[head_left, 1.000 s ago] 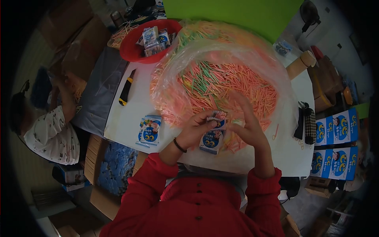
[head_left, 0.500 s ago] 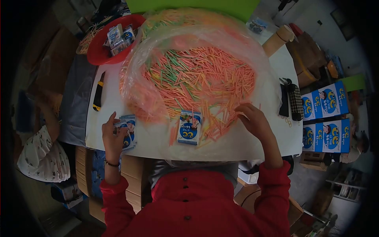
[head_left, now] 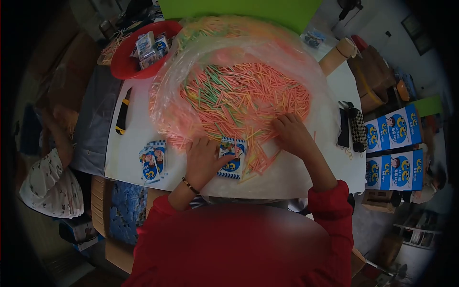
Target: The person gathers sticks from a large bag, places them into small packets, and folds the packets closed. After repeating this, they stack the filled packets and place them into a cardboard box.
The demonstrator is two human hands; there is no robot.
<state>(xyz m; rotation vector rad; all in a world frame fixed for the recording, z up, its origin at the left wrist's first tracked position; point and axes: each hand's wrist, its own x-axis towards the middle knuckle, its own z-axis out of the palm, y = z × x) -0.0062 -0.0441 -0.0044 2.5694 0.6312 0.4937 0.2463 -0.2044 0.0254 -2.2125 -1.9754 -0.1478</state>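
Observation:
A large heap of thin pink, yellow and green sticks [head_left: 248, 95] lies inside a clear plastic bag [head_left: 172, 115], spilling toward the table's front edge. My left hand [head_left: 203, 160] is beside a blue-and-white printed packet [head_left: 233, 167]; its thumb stretches across the packet and its other fingers point at the sticks. At the right side of the spill, my right hand [head_left: 291, 134] bends its fingers down into the sticks, so the fingertips are hidden. Two similar packets [head_left: 152, 165] overlap on the table left of my left hand.
A red bowl [head_left: 119, 57] with packets stands back left, above a yellow-and-black utility knife [head_left: 123, 112]. A checkered pouch [head_left: 357, 126] lies on the right, near stacked blue-and-white boxes [head_left: 399, 167]. Another person's arm [head_left: 60, 136] shows at far left.
My left hand has moved right, from the overlapping packets to the middle packet. My right hand has shifted left and its fingers have come down onto the sticks.

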